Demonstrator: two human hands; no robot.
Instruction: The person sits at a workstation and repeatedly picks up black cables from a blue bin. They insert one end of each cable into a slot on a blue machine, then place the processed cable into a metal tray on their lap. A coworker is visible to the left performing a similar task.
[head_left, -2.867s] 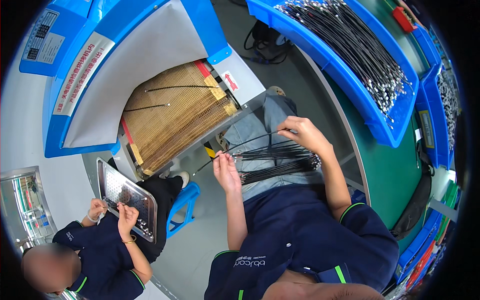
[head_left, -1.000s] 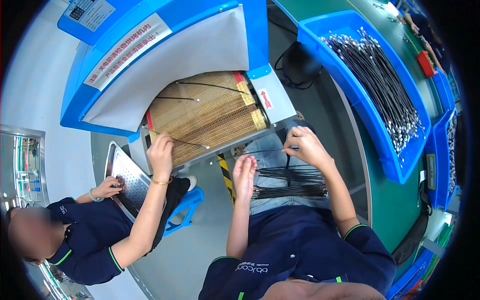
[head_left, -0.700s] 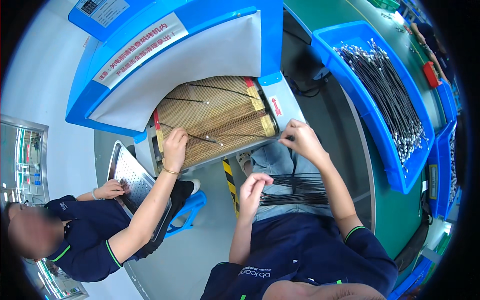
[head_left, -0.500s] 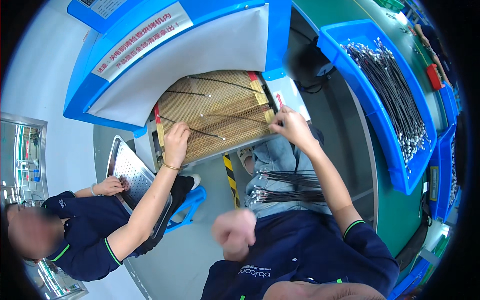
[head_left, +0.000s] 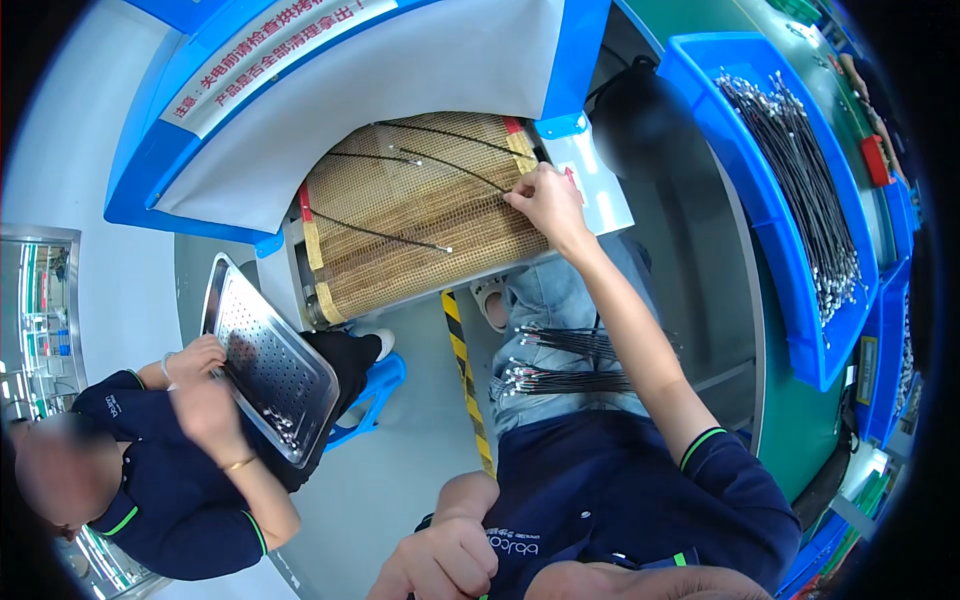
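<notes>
My right hand (head_left: pixel 548 205) pinches one end of a thin black cable (head_left: pixel 455 172) at the right edge of a brown mesh conveyor belt (head_left: pixel 400 215). The cable slants across the mesh to a small light-coloured end. Several similar cables lie spread on the belt. Close to my chest, my left hand (head_left: pixel 445 550) has its fingers curled closed; whatever may be inside is hidden. Across my jeans rest two bundles of black cables (head_left: pixel 570 380) with pale tips, below my right forearm.
Over the belt stands a blue machine hood (head_left: pixel 155 170) with a white curtain (head_left: pixel 400 70). A co-worker (head_left: pixel 190 480) sits at left with a perforated metal tray (head_left: pixel 265 345). A blue bin (head_left: pixel 690 75) of cables stands on the green table (head_left: pixel 800 440) at right.
My right hand has moved left over the belt with the cable's end. My left hand has dropped toward the lower edge. The co-worker's hand has left the belt for the tray.
</notes>
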